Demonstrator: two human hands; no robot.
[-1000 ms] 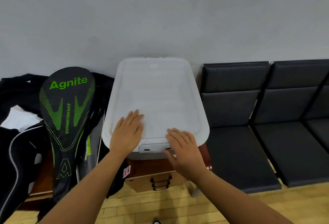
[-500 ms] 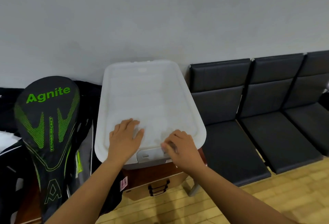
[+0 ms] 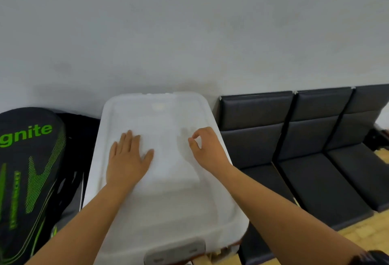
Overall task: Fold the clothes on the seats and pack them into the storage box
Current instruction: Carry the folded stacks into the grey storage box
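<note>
The storage box (image 3: 168, 208) is a translucent white plastic tub with its lid on and a grey latch at its near edge. It stands against the wall between a racket bag and a row of seats. My left hand (image 3: 126, 157) lies flat on the lid's left half, fingers straight. Over the lid's right half my right hand (image 3: 205, 149) hovers with its fingers loosely curled, thumb near the forefinger, holding nothing. No clothes show on the seats in view.
A black racket bag (image 3: 27, 170) with green "Agnite" lettering leans at the left, dark bags behind it. Black padded seats (image 3: 315, 170) run along the wall to the right. Wooden floor (image 3: 357, 233) shows at the lower right. Something dark and white sits at the far right edge.
Both hands have moved from the lid's near edge by the latch to farther up the lid. The right hand has lifted and curled. The view has come closer to the box.
</note>
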